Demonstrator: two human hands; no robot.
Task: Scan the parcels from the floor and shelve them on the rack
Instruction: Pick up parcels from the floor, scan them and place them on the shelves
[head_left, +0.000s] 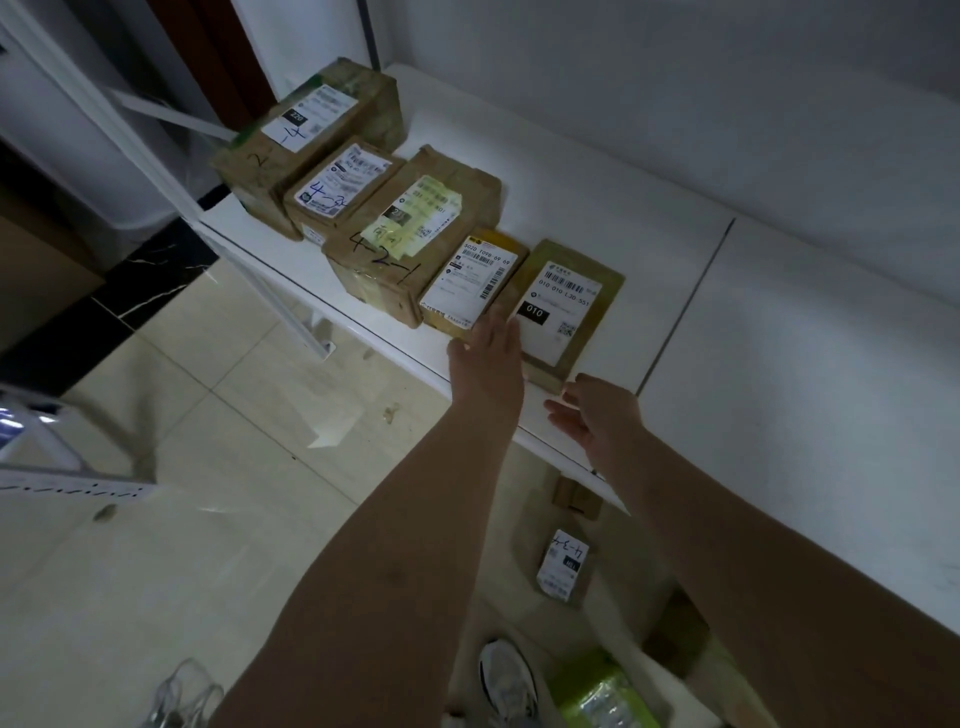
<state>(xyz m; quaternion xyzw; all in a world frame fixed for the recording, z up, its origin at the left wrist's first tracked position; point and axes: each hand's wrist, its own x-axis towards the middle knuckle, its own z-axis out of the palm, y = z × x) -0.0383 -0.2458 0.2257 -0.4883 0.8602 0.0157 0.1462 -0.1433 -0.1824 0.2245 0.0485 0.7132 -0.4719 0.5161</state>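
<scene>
From here, the row of parcels (400, 234) sits label-up along the front of the white rack shelf (571, 192), probably so the codes stay readable. My left hand (488, 358) lies flat, fingers straight, touching the near ends of the yellow parcel (475, 280) and the 010-labelled parcel (566, 306), seemingly squaring them. My right hand (597, 415) hovers spread beside its corner, holding nothing.
</scene>
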